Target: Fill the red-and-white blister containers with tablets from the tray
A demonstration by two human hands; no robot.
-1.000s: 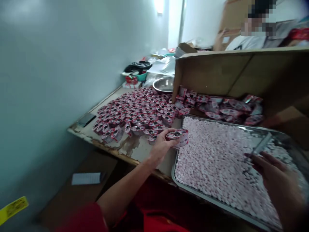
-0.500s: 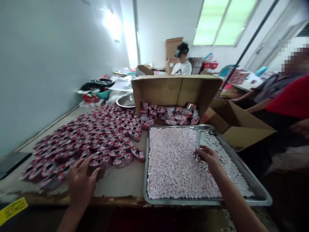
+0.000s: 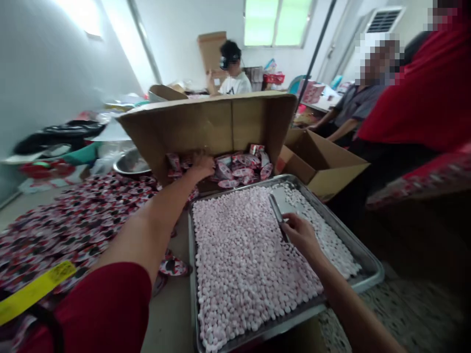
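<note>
Resting inside a brown cardboard box, the left hand is at the left part of a pile of oval packs, red and white, with a glossy surface. Its fingers are turned away and partly hidden, so I cannot tell whether they pinch a pack or only touch the pile. The rest of this pile lies to the right of the left hand, just beyond the far edge of a shiny metal tray. The nearest clear pack has its long axis about left to right; others are tilted. For these packs, the left hand is the nearer one, and the right hand is well apart, on the near side.

The right hand pinches a narrow grey strip between thumb and fingers, above small pinkish-white pellets, toward the far right corner of the tray. This strip slants from far left to near right. Many similar red and white packs cover the pale table beyond the left edge of the tray.
</note>
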